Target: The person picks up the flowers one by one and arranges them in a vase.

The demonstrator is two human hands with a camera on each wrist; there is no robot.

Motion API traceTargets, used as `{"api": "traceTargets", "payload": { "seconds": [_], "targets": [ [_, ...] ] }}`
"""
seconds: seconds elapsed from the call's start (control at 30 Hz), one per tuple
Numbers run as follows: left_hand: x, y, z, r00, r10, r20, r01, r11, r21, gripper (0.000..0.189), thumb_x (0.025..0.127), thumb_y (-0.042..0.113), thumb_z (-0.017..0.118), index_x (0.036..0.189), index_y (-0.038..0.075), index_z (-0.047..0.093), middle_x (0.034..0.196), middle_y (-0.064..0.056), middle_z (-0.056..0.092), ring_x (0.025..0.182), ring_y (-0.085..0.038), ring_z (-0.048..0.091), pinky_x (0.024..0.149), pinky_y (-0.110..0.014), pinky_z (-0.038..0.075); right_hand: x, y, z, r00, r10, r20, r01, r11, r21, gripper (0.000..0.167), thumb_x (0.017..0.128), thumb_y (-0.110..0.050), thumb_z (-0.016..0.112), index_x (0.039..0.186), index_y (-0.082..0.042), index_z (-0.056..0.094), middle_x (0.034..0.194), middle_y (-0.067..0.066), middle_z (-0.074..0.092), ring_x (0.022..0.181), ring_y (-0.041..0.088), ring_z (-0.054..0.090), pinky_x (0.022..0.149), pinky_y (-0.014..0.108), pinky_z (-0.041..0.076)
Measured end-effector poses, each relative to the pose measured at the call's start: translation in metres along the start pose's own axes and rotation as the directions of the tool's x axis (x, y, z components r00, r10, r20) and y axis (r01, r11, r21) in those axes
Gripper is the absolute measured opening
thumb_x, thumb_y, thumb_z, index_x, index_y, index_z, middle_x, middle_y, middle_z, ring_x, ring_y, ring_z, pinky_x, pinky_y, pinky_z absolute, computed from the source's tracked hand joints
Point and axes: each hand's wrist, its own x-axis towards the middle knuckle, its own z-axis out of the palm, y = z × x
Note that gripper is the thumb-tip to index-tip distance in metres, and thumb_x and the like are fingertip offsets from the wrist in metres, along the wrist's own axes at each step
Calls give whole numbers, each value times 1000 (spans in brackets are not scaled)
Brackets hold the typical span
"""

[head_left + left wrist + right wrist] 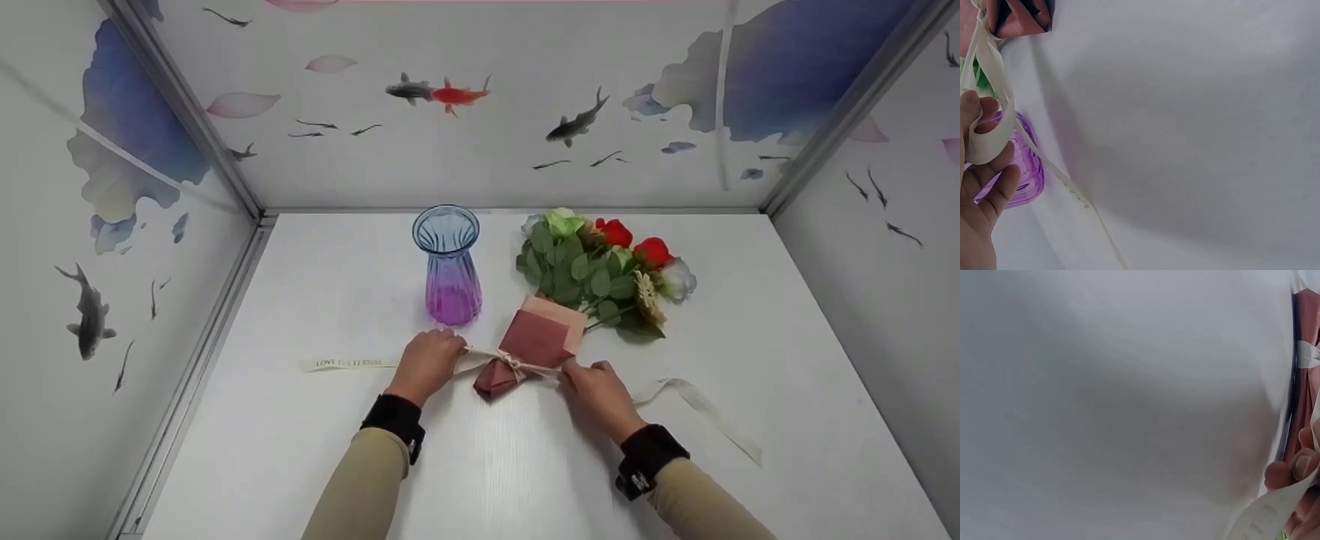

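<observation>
A cream ribbon with printed lettering is knotted round the lower part of a dusky-red and pink paper wrap. My left hand pinches the ribbon left of the knot, where it forms a loop at the fingers in the left wrist view. On the other side, my right hand grips the ribbon between thumb and fingers, close beside the wrap. Between the hands the ribbon stretches fairly straight. Its two tails lie out across the table to left and right. From the wrap's upper end extends a bunch of artificial flowers.
A ribbed glass vase, blue at the top and purple below, stands upright behind my left hand. The white table meets upright panels printed with fish and petals at the back and sides. Both wrists carry black straps.
</observation>
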Motion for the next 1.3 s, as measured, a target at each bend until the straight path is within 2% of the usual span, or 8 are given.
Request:
{"api": "traceTargets", "payload": {
  "seconds": [0.4,0.53,0.7,0.8,0.93,1.03,1.17,1.3],
  "targets": [
    [-8,-8,0,993,53,-101,-49,998,41,8,90,19,76,85,12,75,76,-3,68,71,-25,63,63,-38,48,-3,3,1,996,80,42,-81,997,15,18,97,-7,68,88,-7,53,58,6,62,54,22,59,74,47,50],
    [-9,-9,0,989,65,-132,-62,998,25,7,90,16,76,86,11,75,76,-4,66,71,-25,63,64,-38,51,-5,3,2,995,84,49,-84,996,-3,16,97,-6,67,89,-7,53,61,8,66,56,23,62,73,47,51],
    [-9,-8,-2,996,19,-84,-25,997,-71,5,94,12,73,90,9,75,78,-3,61,71,-21,65,62,-36,57,-7,2,1,993,107,59,-107,994,-2,14,98,-5,66,91,-6,54,63,10,67,60,26,66,75,49,52],
    [-9,-8,-4,999,-10,-42,4,988,-155,7,95,13,73,91,8,76,80,-3,58,73,-20,63,64,-36,57,-7,3,0,991,121,64,-122,992,15,15,98,-6,66,90,-7,54,64,10,68,61,26,66,75,49,51],
    [-8,-8,-7,998,-31,52,44,962,-270,18,98,20,69,89,6,76,82,-1,54,78,-19,56,72,-36,54,-7,5,1,985,148,89,-151,988,26,15,99,-9,66,89,-8,55,67,9,69,62,25,65,75,48,50],
    [-5,-6,-9,989,-33,142,82,930,-357,32,102,27,59,88,5,78,86,-2,57,85,-20,54,80,-38,52,-7,7,1,978,169,120,-173,984,27,13,100,-11,66,90,-9,57,69,8,71,63,24,65,77,47,50],
    [-2,-5,-7,990,-2,139,59,912,-406,37,100,21,53,80,3,78,101,-6,66,98,-27,56,91,-41,49,-7,7,2,979,163,122,-168,985,36,14,100,-12,67,90,-10,57,68,6,71,61,22,63,77,45,49],
    [2,-4,-2,992,45,116,-2,939,-343,27,91,2,55,93,5,81,122,-8,66,117,-32,56,104,-44,46,-7,8,2,983,146,109,-152,988,40,16,98,-12,68,88,-10,57,66,5,69,60,20,63,77,45,49]
  ]
}}
